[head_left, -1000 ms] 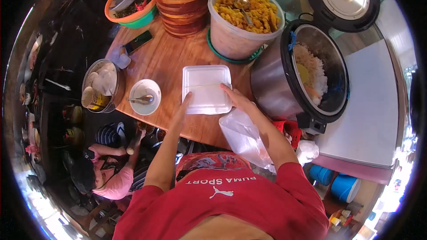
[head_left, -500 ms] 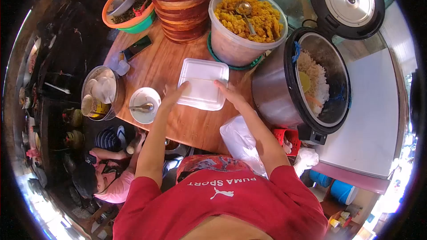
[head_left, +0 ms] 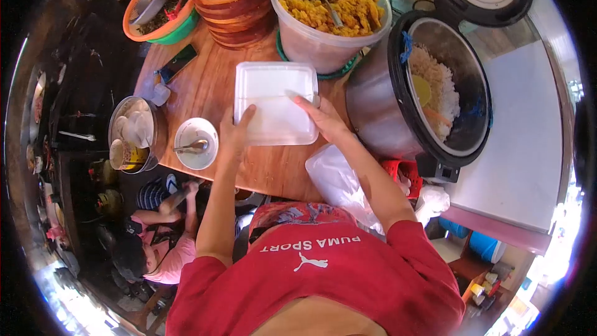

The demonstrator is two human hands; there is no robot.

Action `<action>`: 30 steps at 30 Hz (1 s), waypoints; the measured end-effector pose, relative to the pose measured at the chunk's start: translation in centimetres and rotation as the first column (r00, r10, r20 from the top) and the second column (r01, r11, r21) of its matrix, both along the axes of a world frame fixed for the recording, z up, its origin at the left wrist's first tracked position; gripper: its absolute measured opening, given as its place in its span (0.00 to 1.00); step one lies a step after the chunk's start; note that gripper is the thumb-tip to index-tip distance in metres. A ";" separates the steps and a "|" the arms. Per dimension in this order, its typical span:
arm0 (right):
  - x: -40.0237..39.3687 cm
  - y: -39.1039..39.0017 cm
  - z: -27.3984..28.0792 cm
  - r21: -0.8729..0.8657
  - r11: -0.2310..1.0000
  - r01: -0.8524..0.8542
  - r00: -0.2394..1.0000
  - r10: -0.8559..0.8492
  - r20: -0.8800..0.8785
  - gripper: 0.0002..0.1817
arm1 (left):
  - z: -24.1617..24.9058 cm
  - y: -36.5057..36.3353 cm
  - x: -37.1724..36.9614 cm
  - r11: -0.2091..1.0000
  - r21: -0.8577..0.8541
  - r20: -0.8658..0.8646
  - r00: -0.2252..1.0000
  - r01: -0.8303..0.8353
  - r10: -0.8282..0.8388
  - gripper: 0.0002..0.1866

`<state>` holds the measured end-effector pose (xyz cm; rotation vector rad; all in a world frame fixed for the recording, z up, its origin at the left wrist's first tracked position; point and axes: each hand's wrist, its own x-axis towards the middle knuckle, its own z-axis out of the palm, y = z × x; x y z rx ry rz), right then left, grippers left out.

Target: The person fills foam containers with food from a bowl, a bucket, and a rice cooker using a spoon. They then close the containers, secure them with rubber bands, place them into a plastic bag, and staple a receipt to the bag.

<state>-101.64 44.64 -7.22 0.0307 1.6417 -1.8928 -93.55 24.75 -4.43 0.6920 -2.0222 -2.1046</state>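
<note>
A closed white translucent box with a thin band across its lid is between my hands over the wooden table. My left hand grips its left side, thumb on the lid. On the right side my right hand holds it, fingers partly hidden under the box. A white bowl with a spoon in it stands to the left. Behind the box is a clear tub of yellow-orange food with a ladle.
At the right stands an open rice cooker holding rice. Stacked wooden rings, a phone and an orange basin are at the back left. A metal pot is left; a person in pink is low beyond the table.
The box appears larger and raised, with both hands now gripping its sides. The whole view has shifted slightly. The person in pink has moved a little.
</note>
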 end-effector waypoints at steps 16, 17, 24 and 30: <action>11.5 12.7 12.2 -0.127 0.975 0.184 0.959 -0.150 0.239 0.35 | -5.0 14.5 10.2 0.465 -0.321 0.159 0.531 0.825 -0.832 0.21; 12.6 13.4 11.5 -0.139 0.966 0.219 0.958 -0.186 0.217 0.35 | -6.1 15.2 9.4 0.488 -0.273 0.148 0.537 0.829 -0.831 0.21; 19.4 14.0 6.8 -0.270 0.841 0.469 0.872 -0.393 0.290 0.39 | -3.5 11.0 3.6 0.521 0.583 0.010 0.635 0.624 -0.772 0.20; 23.3 14.1 1.9 -0.194 0.750 0.633 0.753 -0.537 0.380 0.41 | 0.2 11.9 0.2 0.435 0.432 -0.065 0.508 0.790 -0.859 0.19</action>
